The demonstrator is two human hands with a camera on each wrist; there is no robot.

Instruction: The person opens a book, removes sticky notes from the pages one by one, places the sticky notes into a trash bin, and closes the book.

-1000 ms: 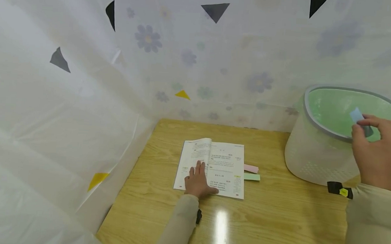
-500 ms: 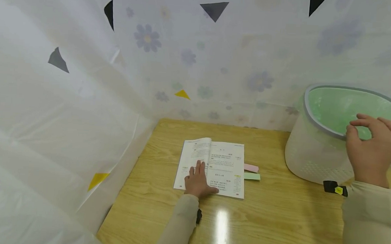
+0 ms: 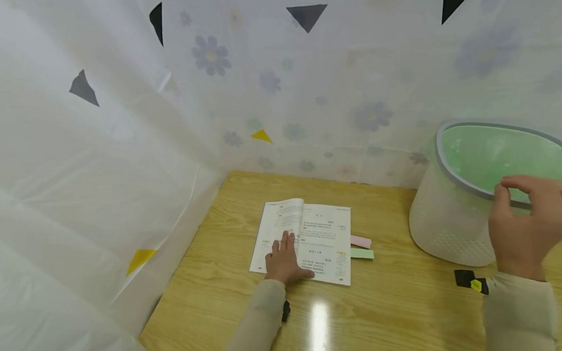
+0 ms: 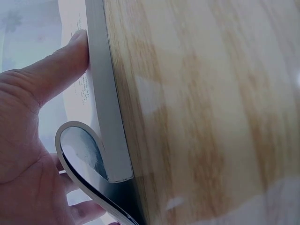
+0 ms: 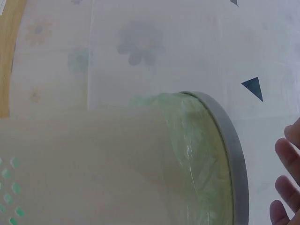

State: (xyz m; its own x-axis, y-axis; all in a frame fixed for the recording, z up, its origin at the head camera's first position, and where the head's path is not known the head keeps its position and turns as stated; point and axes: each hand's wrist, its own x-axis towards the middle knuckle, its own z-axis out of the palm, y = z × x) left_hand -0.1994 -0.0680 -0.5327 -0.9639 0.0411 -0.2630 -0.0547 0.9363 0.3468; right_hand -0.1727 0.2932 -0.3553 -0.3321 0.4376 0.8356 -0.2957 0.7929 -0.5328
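An open book point(image 3: 325, 233) with printed pages lies on the wooden table. Across its lower middle rests my left hand point(image 3: 283, 260), fingers spread over the left page and thumb on the right page's lower edge. The left wrist view shows the thumb point(image 4: 61, 70) on the page and the left pages curling up by the spine. A pink strip point(image 3: 361, 242) and a green strip point(image 3: 362, 254) stick out from the book's right side. My right hand point(image 3: 533, 223) is raised at the near rim of a white bin point(image 3: 438, 215), fingers loosely bent, holding nothing.
A grey rim point(image 5: 236, 159) holds a green bag point(image 5: 187, 136) lining the bin. Behind the table point(image 3: 397, 319) hangs a pale flowered sheet point(image 3: 314, 92), and white sheeting point(image 3: 96, 160) runs along the left side. The bin stands at the table's right.
A light blue piece that my right hand pinched over the bin is out of view, and the fingers have let go. The right hand has drawn back slightly toward me. My left hand stays put.
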